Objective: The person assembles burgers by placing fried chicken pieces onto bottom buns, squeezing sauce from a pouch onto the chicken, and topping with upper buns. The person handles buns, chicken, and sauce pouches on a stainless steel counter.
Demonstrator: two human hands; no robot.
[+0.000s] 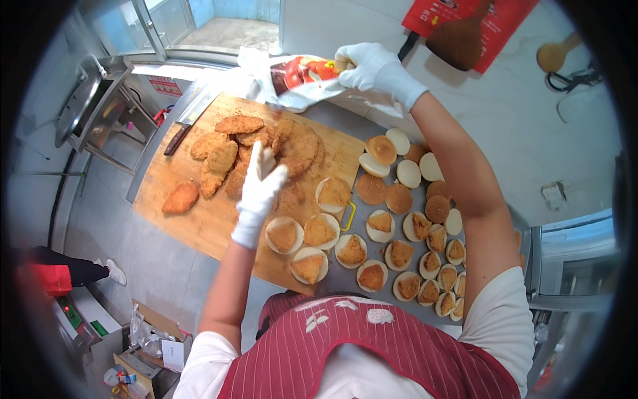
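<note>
My right hand (364, 70), in a white knit glove, grips the edge of a printed foil pouch (309, 80) above the far edge of the wooden cutting board (164, 194). My left hand (259, 184), gloved too, is above the board with thumb and a finger spread, holding nothing. Around and beyond it lie breaded fried cutlets (219, 162) in a heap. A single cutlet (180, 197) lies apart at the left. Bun halves topped with pieces of fried cutlet (306, 266) stand on the board's near right corner, with many more on the metal tray (344, 287).
A knife (184, 129) with a dark handle lies at the board's left edge. Plain bun halves (408, 173) cover the tray's far part. Beyond are a wooden spatula (456, 42), a red packet (508, 30) and black scissors (570, 81). Another person's leg (87, 269) shows at left.
</note>
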